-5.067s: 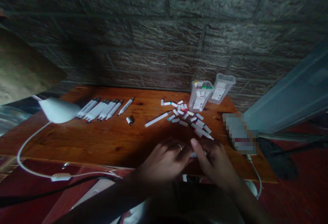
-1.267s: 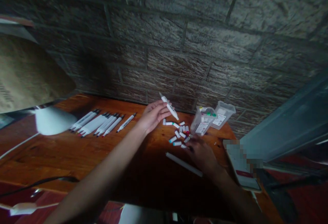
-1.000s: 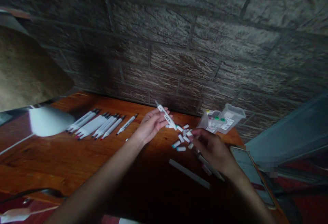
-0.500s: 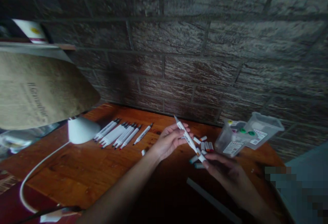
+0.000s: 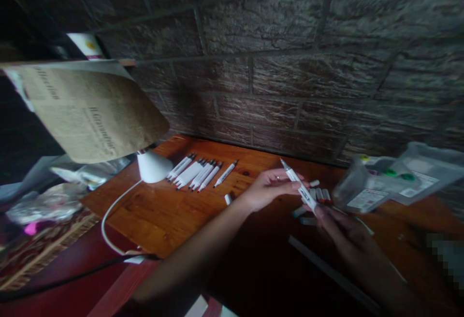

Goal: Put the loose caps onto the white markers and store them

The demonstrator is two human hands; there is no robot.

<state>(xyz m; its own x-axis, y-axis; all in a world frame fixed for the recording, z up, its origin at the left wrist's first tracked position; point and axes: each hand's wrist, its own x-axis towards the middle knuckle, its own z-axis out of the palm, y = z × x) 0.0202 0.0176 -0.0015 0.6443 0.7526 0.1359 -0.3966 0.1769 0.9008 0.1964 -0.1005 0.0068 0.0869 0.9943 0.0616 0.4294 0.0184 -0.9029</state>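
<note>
A white marker point(image 5: 307, 197) slants between my two hands above the desk, with its grey tapered end pointing up and away. My left hand point(image 5: 266, 190) grips its upper part between thumb and fingers. My right hand point(image 5: 342, 232) pinches the lower end, and those fingers hide the tip there. Just beyond the hands lie several loose marker caps point(image 5: 319, 194), some with red or orange ends. Two teal-ended caps point(image 5: 307, 221) rest below them, partly covered by the hands. A single white cap point(image 5: 227, 199) sits on the wood left of my left wrist.
Several white markers point(image 5: 199, 174) lie in a row on the wooden desk point(image 5: 152, 215). A lamp with a white base point(image 5: 154, 168) and paper shade point(image 5: 97, 119) stands left, its cable point(image 5: 105, 220) looping down. Clear plastic boxes point(image 5: 366, 196) stand right, before the brick wall point(image 5: 275, 85).
The view has swung left, shifting the scene rightward. My right hand has closed up against the marker's lower end, where an orange tip and a white cap showed before.
</note>
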